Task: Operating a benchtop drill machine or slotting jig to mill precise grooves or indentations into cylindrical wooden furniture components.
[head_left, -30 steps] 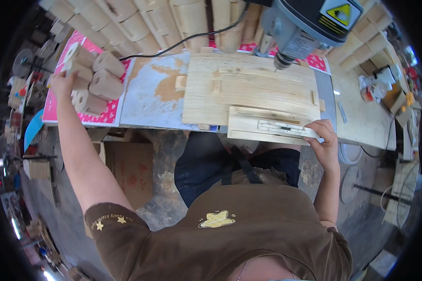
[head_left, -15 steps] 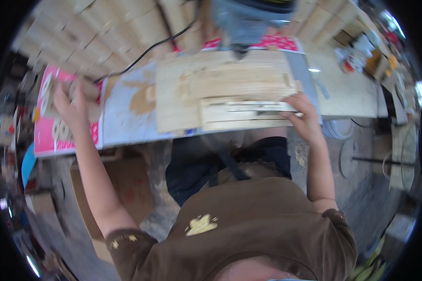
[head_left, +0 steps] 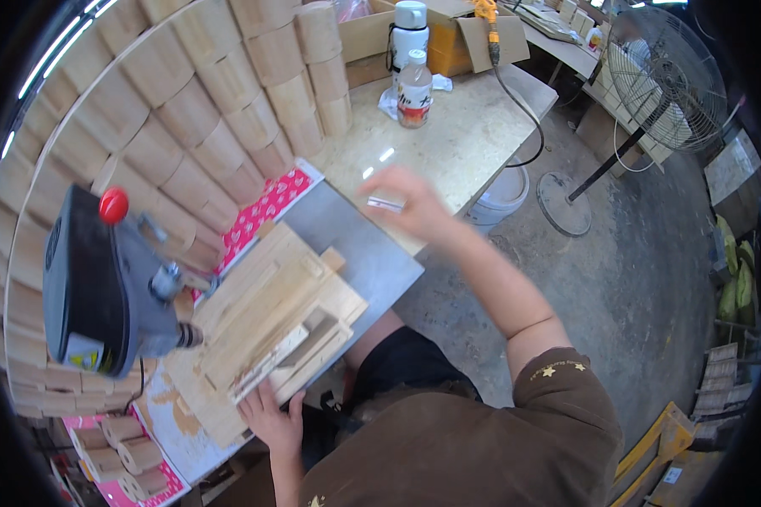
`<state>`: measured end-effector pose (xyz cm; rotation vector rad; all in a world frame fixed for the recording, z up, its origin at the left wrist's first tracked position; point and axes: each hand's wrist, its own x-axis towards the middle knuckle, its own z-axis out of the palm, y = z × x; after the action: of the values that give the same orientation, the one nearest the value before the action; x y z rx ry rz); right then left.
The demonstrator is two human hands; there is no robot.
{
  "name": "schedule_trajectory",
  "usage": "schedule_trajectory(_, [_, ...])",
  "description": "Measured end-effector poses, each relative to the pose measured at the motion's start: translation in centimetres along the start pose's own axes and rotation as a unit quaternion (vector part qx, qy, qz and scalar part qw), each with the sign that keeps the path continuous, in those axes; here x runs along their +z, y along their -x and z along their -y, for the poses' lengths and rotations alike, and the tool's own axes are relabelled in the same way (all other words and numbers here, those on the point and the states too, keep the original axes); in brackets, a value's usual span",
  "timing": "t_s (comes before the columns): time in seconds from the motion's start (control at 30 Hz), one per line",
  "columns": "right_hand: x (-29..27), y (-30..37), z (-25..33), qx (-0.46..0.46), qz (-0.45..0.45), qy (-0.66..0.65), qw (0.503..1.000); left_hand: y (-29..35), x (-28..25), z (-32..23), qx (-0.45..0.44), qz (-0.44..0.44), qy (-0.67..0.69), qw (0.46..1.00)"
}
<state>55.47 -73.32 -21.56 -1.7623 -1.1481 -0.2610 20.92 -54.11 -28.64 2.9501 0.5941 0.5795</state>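
A drill press [head_left: 114,279] with a red knob stands over a pale wooden jig [head_left: 258,296] built of boards and strips. My left hand [head_left: 275,422] rests on the jig's near end, thumb apart from the fingers, touching the end of a whitish strip [head_left: 271,362] in it. Beside that strip is an open slot. My right hand [head_left: 410,207] is over the stone-topped table, beyond the grey board's far edge, its fingers bent and smeared by motion. A small, slim white piece [head_left: 385,204] shows at its fingers; whether it is gripped I cannot tell.
Stacked wooden cylinders [head_left: 169,110] form a wall behind the drill. Drilled wooden blocks [head_left: 131,452] sit on pink paper at lower left. A bottle [head_left: 414,89], a white flask [head_left: 408,38] and cardboard boxes occupy the far table. A bucket [head_left: 500,198] and standing fan [head_left: 668,76] are rightward.
The view has swung right. My right hand has left the jig and its strip for the side table. My left hand has moved from the drilled blocks to the jig's near end.
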Motion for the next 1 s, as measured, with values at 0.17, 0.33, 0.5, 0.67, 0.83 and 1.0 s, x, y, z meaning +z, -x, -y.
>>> schedule_trajectory(0.17, [-12.5,-4.4,-13.4,0.180,-0.249,0.073,0.949,0.6,0.8,0.9,-0.009,0.022,-0.036,0.999])
schedule_trajectory(0.33, [-23.4,-9.1,-24.9,0.251,-0.324,0.259,0.874,-1.3,0.8,-0.4,-0.018,-0.004,-0.069,0.997])
schedule_trajectory(0.5, [-26.2,-15.8,-31.5,0.292,-0.261,0.256,0.884,-0.6,-0.1,-0.3,-0.032,0.041,-0.130,0.990])
schedule_trajectory(0.67, [-36.5,-15.7,-52.1,0.201,-0.248,0.108,0.941,-2.6,0.8,-0.6,-0.072,0.004,-0.085,0.994])
schedule_trajectory(0.83, [-46.1,-20.2,-54.6,0.205,-0.215,0.357,0.885,-1.8,1.1,-0.1,-0.088,-0.027,-0.061,0.994])
schedule_trajectory(1.0, [-44.2,-26.5,-54.4,0.427,-0.168,-0.236,0.856,-1.2,0.3,-1.2,-0.123,0.031,-0.123,0.984])
